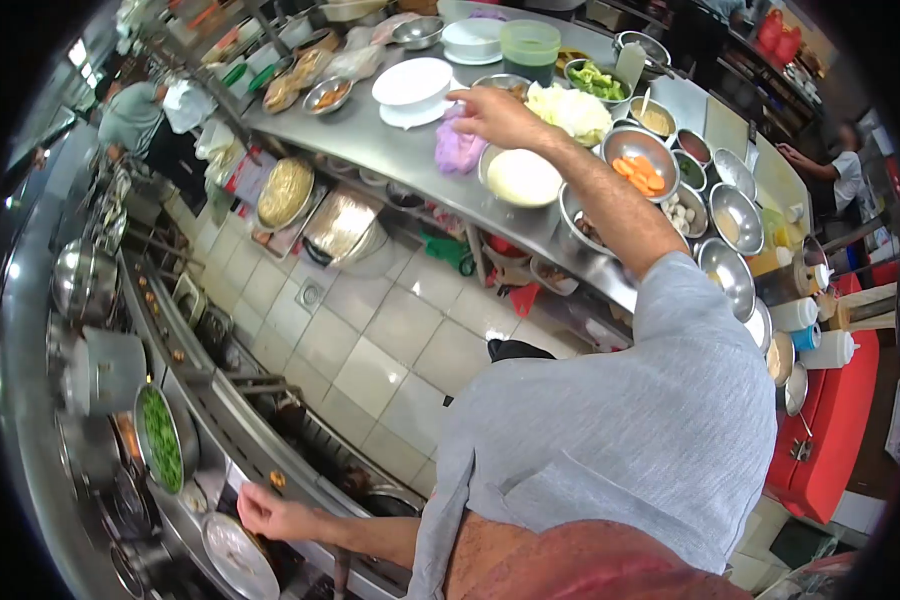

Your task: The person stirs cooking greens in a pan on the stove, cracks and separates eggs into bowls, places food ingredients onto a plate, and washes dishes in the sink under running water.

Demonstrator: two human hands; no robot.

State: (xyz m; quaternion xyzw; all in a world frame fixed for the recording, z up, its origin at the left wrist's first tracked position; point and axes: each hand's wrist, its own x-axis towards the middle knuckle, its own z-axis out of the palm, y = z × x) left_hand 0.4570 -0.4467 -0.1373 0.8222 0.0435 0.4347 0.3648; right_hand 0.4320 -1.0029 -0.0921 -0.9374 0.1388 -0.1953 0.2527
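My right hand (500,118) reaches over the steel counter, its fingers closed at the rim of a white plate (413,82) above another plate. Beneath that hand lies a purple cloth or bag (459,148), beside a bowl of pale yellow liquid (522,178). At the lower left, my left hand (269,513) is closed over the stove side, and what its fingers hold is too small to make out. A shiny oval dish or lid (240,560) is just below it, with a pan of chopped greens (159,438) further left.
Bowls of carrots (638,165), cabbage (573,110) and other ingredients crowd the counter (370,135). Squeeze bottles (828,350) and a red box (830,420) are at right. A tub (348,225) stands near the tiled floor. Other people are at upper left (135,120) and right (840,170).
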